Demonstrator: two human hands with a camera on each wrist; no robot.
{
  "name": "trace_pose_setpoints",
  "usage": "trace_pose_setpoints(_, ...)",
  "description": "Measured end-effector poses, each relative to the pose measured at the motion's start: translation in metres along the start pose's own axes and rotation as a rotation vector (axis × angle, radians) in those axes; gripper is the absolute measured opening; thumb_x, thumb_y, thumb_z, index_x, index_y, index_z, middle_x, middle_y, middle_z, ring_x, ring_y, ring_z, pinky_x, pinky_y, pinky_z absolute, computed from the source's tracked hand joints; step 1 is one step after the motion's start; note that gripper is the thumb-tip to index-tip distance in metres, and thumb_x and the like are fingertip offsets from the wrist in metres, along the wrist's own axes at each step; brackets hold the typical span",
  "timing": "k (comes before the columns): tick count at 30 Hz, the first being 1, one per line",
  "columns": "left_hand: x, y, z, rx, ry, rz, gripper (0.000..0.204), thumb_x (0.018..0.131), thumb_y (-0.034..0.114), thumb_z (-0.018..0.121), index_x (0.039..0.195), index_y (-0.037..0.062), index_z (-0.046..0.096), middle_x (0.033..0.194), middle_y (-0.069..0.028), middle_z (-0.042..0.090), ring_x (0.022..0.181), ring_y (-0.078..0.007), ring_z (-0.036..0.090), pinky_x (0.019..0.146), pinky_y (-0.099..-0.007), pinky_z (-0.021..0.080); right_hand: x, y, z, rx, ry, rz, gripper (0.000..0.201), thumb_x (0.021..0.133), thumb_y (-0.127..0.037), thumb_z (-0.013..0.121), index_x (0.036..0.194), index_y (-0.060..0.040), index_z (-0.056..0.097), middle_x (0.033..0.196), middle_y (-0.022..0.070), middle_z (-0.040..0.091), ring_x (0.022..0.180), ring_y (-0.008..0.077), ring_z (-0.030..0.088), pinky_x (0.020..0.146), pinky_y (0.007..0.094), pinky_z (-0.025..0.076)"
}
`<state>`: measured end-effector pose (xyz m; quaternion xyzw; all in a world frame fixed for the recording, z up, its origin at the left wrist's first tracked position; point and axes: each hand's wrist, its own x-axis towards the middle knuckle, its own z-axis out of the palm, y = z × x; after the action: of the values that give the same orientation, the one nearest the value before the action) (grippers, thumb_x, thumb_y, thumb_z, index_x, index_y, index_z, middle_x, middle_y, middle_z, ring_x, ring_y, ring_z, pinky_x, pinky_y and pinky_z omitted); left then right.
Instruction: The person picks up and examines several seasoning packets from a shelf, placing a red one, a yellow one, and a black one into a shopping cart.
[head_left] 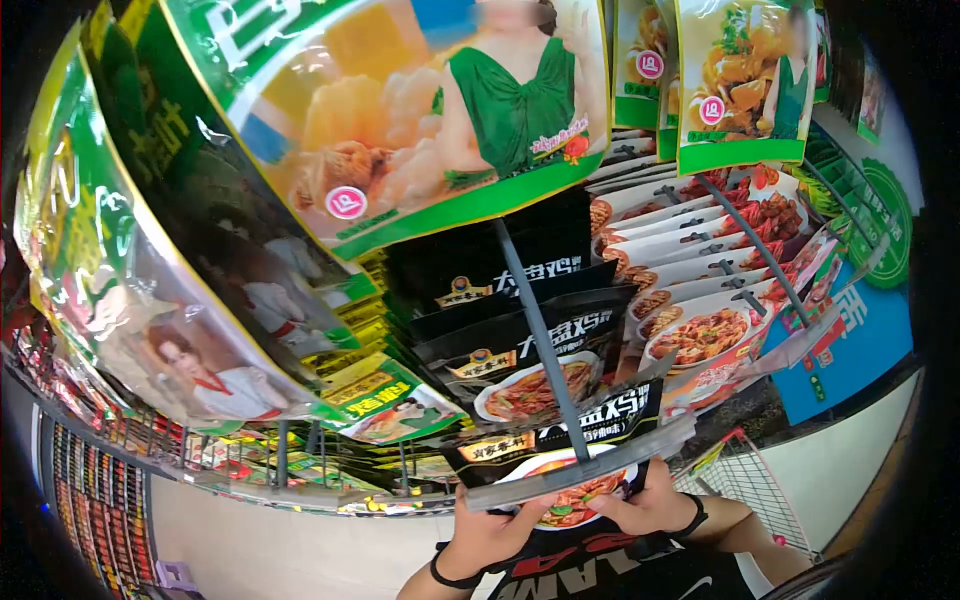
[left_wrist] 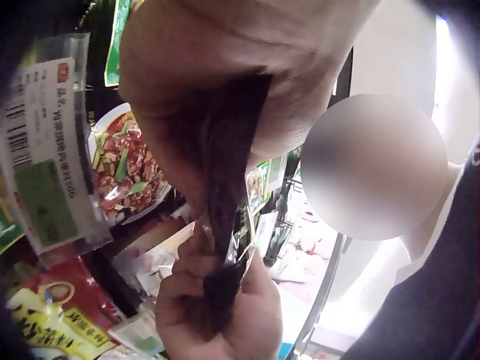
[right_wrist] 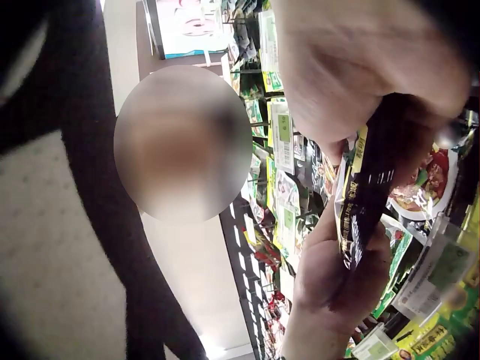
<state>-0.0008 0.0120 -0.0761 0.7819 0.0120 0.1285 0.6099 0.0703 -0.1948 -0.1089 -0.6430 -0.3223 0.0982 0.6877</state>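
Both hands grip one black food packet (head_left: 572, 508) by its two sides, with a bowl of food printed on its front. In the head view my left hand (head_left: 492, 535) holds the left side and my right hand (head_left: 655, 503) the right, thumbs on the front. The upper part of the packet shows behind a clear price rail (head_left: 640, 450). Similar black packets (head_left: 540, 375) hang on a metal hook just beyond. Seen from the left wrist, the packet (left_wrist: 229, 172) is nearly edge-on between the hands; the right wrist view shows printed lines on the packet's side (right_wrist: 364, 191).
Large green packets (head_left: 420, 130) hang overhead and at left. White-fronted packets (head_left: 700, 330) fill hooks on the right, beside a blue sign (head_left: 850, 350). A price tag (left_wrist: 52, 157) hangs near my left hand. A shopping cart (head_left: 755, 490) stands behind at lower right.
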Motion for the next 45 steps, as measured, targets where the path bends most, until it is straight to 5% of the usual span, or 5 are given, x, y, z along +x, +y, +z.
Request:
trace_pose_setpoints(5,-0.011,-0.030,-0.007,0.216,-0.097,0.018,0.021,0.090,0.008,0.076,0.108,-0.0029,0.073,0.101,-0.0107,0.075,0.092,-0.0151,0.069,0.084,-0.0310,0.054,-0.010,0.005,-0.001,0.010,0.006,0.252,0.041,0.088,-0.016,0.076,0.119,0.0058,0.061,0.102,0.0139,0.071,0.092,0.0177,0.067,0.084,0.0332,0.052)
trace_pose_setpoints(13,-0.010,-0.039,-0.007,0.254,-0.062,0.003,0.030,0.084,0.009,0.077,0.112,-0.0010,0.072,0.106,-0.0130,0.075,0.096,-0.0223,0.071,0.087,-0.0348,0.055,-0.020,0.029,0.008,-0.336,0.169,-0.246,0.072,0.082,-0.010,0.079,0.137,0.0062,0.034,0.126,0.0252,0.055,0.112,0.0252,0.059,0.095,0.0373,0.048)
trace_pose_setpoints(22,-0.001,-0.012,0.002,0.070,0.118,-0.008,0.030,0.082,0.013,0.081,0.107,0.0004,0.071,0.099,-0.0135,0.075,0.088,-0.0223,0.074,0.078,-0.0338,0.056,-0.033,0.041,0.028,-0.475,0.338,-0.609,0.099,0.074,-0.010,0.082,0.152,-0.0291,0.025,0.141,0.0355,0.023,0.126,0.0461,0.038,0.105,0.0524,0.038)
trace_pose_setpoints(27,0.008,-0.018,0.006,0.072,0.166,0.074,0.028,0.084,0.015,0.082,0.104,-0.0004,0.071,0.090,-0.0107,0.074,0.081,-0.0181,0.070,0.077,-0.0332,0.055,-0.040,0.030,0.032,-0.837,0.387,-0.563,0.035,0.070,-0.031,0.081,0.105,-0.0263,0.078,0.136,0.0190,0.034,0.121,0.0395,0.036,0.101,0.0506,0.038)
trace_pose_setpoints(45,-0.025,-0.005,-0.029,0.394,0.166,0.355,0.048,0.081,0.010,0.080,0.122,-0.0014,0.058,0.107,-0.0184,0.070,0.086,-0.0265,0.071,0.071,-0.0345,0.057,0.008,-0.031,0.075,-1.121,0.169,-0.339,0.057,0.082,-0.019,0.075,0.137,-0.0199,0.060,0.156,0.0249,0.031,0.138,0.0577,0.033,0.111,0.0609,0.035)
